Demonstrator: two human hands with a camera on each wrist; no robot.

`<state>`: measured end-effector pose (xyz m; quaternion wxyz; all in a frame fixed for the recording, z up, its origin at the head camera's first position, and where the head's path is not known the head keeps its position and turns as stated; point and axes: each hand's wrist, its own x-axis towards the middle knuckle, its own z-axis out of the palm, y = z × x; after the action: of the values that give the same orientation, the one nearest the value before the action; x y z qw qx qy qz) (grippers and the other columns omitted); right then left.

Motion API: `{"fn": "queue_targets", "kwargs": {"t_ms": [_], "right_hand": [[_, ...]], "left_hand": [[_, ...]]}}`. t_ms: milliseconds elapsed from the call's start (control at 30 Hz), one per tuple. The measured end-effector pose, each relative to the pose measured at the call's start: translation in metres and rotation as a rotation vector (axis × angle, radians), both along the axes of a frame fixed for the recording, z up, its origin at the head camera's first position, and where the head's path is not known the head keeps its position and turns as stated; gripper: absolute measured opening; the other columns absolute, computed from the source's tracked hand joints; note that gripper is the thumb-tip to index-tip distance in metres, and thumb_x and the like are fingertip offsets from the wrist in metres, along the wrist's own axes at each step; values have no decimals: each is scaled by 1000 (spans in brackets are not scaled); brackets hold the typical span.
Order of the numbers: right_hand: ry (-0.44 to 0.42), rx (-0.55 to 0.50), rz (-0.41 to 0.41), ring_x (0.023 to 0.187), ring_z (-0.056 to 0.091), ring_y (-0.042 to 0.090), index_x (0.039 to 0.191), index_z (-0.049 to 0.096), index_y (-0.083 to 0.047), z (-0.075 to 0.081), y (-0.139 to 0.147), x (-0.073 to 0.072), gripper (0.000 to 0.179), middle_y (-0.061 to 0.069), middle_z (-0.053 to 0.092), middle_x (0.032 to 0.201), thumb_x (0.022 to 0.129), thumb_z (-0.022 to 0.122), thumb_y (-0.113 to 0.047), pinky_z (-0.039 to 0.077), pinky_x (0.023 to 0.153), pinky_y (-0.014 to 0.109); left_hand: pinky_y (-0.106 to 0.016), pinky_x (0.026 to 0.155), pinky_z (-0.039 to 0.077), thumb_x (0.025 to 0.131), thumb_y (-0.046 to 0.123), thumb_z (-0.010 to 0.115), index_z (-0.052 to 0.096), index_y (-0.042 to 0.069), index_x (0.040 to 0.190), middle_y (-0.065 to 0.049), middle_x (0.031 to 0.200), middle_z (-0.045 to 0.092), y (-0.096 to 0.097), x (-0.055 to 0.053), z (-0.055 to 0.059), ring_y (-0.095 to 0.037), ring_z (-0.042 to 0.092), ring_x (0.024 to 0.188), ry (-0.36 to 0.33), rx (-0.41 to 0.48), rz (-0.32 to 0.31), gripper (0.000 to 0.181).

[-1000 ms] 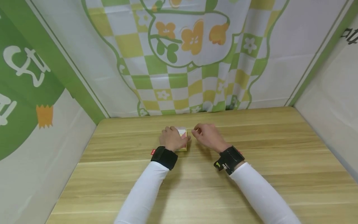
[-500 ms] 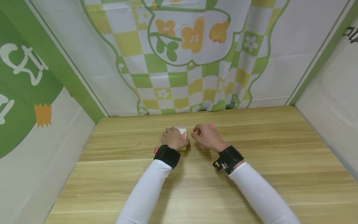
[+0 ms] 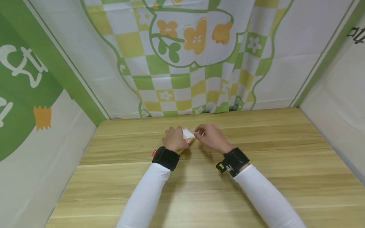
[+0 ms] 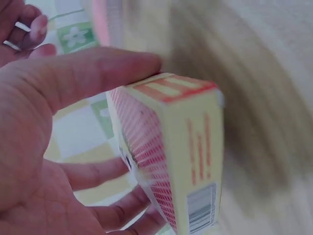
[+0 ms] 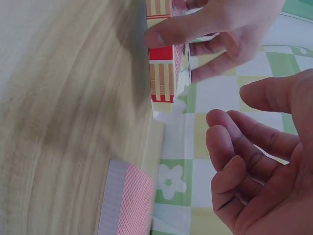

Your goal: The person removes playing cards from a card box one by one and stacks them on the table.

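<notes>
My left hand (image 3: pixel 174 138) grips a playing card box (image 4: pixel 142 142), thumb along its striped narrow edge and fingers against the other side. The box is cream with a red lattice face and a barcode at one end. At the end toward my right hand, a pale translucent flap (image 5: pixel 173 111) sticks out. A deck of cards (image 5: pixel 133 205) with pink lattice backs lies on the table, mostly hidden behind my right hand in the head view. My right hand (image 3: pixel 211 137) holds nothing, its fingers loosely curled and its thumb apart, just right of the box.
The wood-grain table (image 3: pixel 199 196) stretches out around both hands. Behind it hangs a checked green, yellow and white cloth (image 3: pixel 182 82), with white panels at the left and right sides.
The card box has turned in my left hand's grip so its flap end slants toward my right hand. The right hand has barely shifted; pink card backs showed more beside it half a second ago.
</notes>
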<state>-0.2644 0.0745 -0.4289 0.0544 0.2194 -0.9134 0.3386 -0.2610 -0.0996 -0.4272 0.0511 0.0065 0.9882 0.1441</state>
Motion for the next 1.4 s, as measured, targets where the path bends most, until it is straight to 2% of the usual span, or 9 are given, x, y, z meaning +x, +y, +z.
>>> {"fn": "queue_targets", "kwargs": {"t_ms": [200, 367, 533, 667, 900, 1233, 1400], "right_hand": [[-9, -53, 46, 67, 56, 6, 97, 68, -12, 3, -4, 0, 19, -8, 61, 79, 86, 59, -25, 44, 62, 24], [-69, -123, 61, 68, 57, 11, 99, 68, -9, 2, -6, -1, 20, -4, 63, 85, 87, 59, -21, 45, 60, 25], [-85, -127, 48, 66, 57, 11, 96, 69, -11, 0, -6, -4, 16, -4, 63, 84, 86, 60, -21, 45, 58, 25], [-96, -131, 42, 63, 56, 10, 92, 70, -12, -2, -6, -7, 14, -5, 64, 81, 85, 62, -22, 44, 56, 26], [-135, -149, 31, 62, 58, 10, 84, 70, -15, -8, -5, -8, 11, -8, 64, 75, 83, 66, -25, 44, 56, 27], [-148, -183, -20, 63, 58, 11, 79, 69, -18, -10, -1, -9, 9, -9, 63, 72, 81, 67, -26, 45, 57, 28], [-179, -210, -52, 60, 57, 12, 74, 69, -16, -9, -2, -10, 10, -6, 63, 69, 80, 68, -24, 45, 55, 28]], "left_hand": [[-51, 73, 37, 53, 28, 81, 54, 13, 119, -11, 106, 47, -5, 1, 11, -32, 41, 99, 52, 42, -75, 73], [-50, 76, 35, 54, 23, 78, 53, 17, 124, -10, 111, 48, -6, 1, 16, -30, 40, 100, 91, 21, -138, 75], [-47, 79, 32, 56, 19, 74, 52, 20, 124, -8, 110, 46, -6, 0, 21, -28, 38, 100, 107, 2, -201, 72], [-47, 81, 31, 58, 18, 71, 53, 22, 121, -6, 107, 46, -6, 0, 23, -27, 38, 98, 124, 9, -222, 65], [-41, 76, 32, 57, 21, 69, 55, 26, 119, 0, 102, 49, -6, 3, 21, -24, 41, 95, 163, 14, -266, 63], [-51, 80, 31, 62, 12, 66, 49, 27, 132, 1, 110, 46, -8, 8, 25, -25, 38, 103, 94, 93, -316, 73], [-50, 79, 32, 64, 9, 65, 48, 24, 134, 0, 111, 45, -6, 9, 29, -26, 37, 103, 82, 101, -339, 74]]}}
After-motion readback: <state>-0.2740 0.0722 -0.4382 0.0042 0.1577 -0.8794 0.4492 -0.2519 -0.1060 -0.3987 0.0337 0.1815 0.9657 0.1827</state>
